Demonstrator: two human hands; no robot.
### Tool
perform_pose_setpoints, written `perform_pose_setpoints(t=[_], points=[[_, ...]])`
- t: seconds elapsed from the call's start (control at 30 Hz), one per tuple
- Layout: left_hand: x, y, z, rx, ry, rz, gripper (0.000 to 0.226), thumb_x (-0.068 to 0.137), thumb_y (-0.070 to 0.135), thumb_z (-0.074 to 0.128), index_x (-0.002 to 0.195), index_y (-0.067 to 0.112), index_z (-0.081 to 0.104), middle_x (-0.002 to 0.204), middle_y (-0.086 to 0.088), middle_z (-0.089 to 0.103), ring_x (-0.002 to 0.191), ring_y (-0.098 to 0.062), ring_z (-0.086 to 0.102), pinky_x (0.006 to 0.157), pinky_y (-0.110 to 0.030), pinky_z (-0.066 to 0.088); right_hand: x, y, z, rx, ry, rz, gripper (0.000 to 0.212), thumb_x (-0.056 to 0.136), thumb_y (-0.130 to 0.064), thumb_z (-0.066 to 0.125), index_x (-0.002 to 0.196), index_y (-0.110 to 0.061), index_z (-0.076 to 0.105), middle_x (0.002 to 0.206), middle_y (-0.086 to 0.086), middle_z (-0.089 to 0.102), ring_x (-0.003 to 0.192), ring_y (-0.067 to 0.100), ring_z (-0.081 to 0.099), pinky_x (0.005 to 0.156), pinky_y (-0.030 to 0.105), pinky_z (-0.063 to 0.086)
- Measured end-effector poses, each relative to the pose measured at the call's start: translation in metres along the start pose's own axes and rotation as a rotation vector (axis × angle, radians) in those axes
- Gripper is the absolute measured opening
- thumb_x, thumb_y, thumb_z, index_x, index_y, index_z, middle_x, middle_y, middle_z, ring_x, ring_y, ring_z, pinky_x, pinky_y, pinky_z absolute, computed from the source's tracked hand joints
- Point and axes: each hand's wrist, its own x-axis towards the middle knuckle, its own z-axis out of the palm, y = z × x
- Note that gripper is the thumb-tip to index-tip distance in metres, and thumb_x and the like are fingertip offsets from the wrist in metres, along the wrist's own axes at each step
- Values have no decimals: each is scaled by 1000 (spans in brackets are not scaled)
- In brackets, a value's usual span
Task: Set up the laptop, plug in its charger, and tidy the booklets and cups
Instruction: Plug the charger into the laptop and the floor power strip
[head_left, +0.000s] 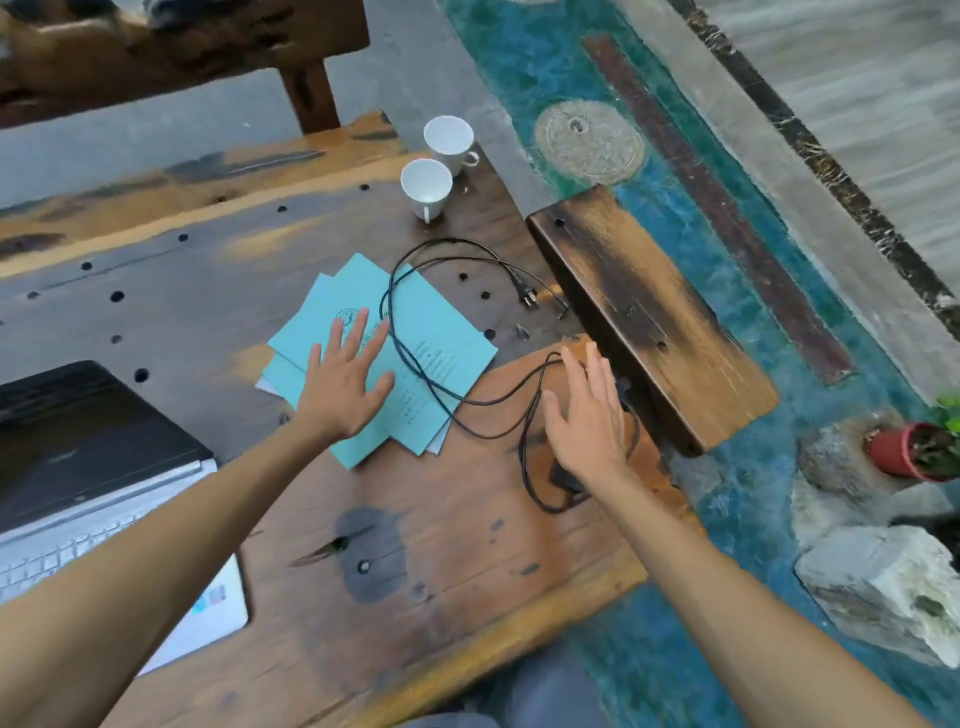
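Spreading flat, the fingers (358, 332) of the left hand (343, 384) lie open over the fanned pile of teal booklets (441, 332), palm down, gripping nothing. The right hand (587, 415) is likewise open and empty, fingers together, poised above the charger's black brick (569, 480), which peeks out beside the wrist; whether the palm touches the cable cannot be told.

The charger cable (441, 260) loops across the booklets and runs toward the table's right edge, its plug (527, 299) lying loose on the wood. The laptop (98, 467) sits open at the left, no cable visibly joined to it.

So the charger step seems to be in hand: the next move likely calls for lifting the brick and cord clear of the booklets before they can be squared into a stack.

Two white cups (431, 182) stand touching at the far end of the wooden table (415, 545), both tilted in this wide view, and both look empty. A red flowerpot (898, 452) on the ground holds a small green plant.
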Motion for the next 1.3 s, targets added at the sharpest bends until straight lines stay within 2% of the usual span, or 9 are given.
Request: perform_pose_setpoints(t=[0.23, 0.37, 0.53, 0.7, 0.8, 0.87, 0.93, 1.17, 1.3], points=[[73, 31, -22, 13, -1, 95, 76, 99, 29, 53, 161, 28, 10, 170, -1, -5, 156, -35, -4, 123, -59, 11, 70, -8, 13, 77, -39, 59, 62, 101, -33, 52, 157, -34, 26, 171, -4, 1, 157, 23, 5, 121, 48, 23], [114, 51, -27, -77, -10, 99, 71, 99, 18, 50, 161, 28, 15, 170, 4, 1, 157, -29, 0, 118, -52, 27, 112, -7, 13, 176, -118, 98, 61, 101, -38, 48, 158, -32, 25, 168, 5, 17, 152, 31, 22, 117, 46, 30], [177, 74, -21, -130, -85, 149, 66, 95, -3, 44, 157, 19, 31, 169, -1, 14, 156, -28, 8, 124, -44, 20, 160, 1, 11, 368, -232, 197, 62, 103, -34, 46, 159, -33, 19, 158, 3, 41, 144, 25, 40, 114, 45, 34], [230, 91, -13, -106, -6, 149, 61, 85, -11, 45, 141, 10, 56, 152, -10, 50, 142, -32, 45, 115, -42, 37, 197, 12, 20, 508, -268, 230, 62, 103, -29, 48, 159, -35, 23, 99, -13, 72, 81, -8, 60, 76, 13, 42], [258, 96, -3, -61, -11, 188, 55, 83, -10, 48, 133, 9, 63, 141, -12, 60, 129, -33, 56, 109, -44, 44, 218, 18, 32, 554, -266, 257, 60, 102, -30, 50, 158, -31, 26, 105, -10, 74, 88, -19, 60, 75, -2, 41], [275, 98, 4, -36, -33, 226, 51, 83, -12, 47, 127, 8, 66, 132, -13, 65, 122, -35, 58, 103, -46, 47, 229, 23, 41, 638, -261, 304, 62, 101, -28, 51, 158, -26, 27, 101, -9, 75, 102, 0, 68, 102, 25, 49], [290, 98, 10, -20, -15, 238, 50, 81, -14, 46, 121, 7, 68, 124, -14, 67, 115, -36, 58, 100, -46, 48, 236, 28, 46, 740, -257, 343, 58, 102, -23, 51, 157, -19, 31, 87, -12, 74, 90, 6, 75, 100, 41, 55], [322, 97, 14, 110, -63, 310, 36, 89, -6, 56, 118, 6, 71, 120, -16, 66, 106, -39, 59, 92, -49, 50, 242, 43, 49, 842, -226, 397, 33, 104, -17, 49, 134, -13, 61, 90, -8, 74, 80, 2, 75, 74, 19, 60], [323, 101, 5, 203, -88, 289, 25, 94, 8, 60, 117, 12, 68, 113, -13, 63, 105, -36, 57, 77, -47, 53, 241, 43, 41, 875, -182, 453, 24, 103, -18, 49, 117, -14, 69, 87, -3, 76, 80, 7, 76, 78, 24, 61]])
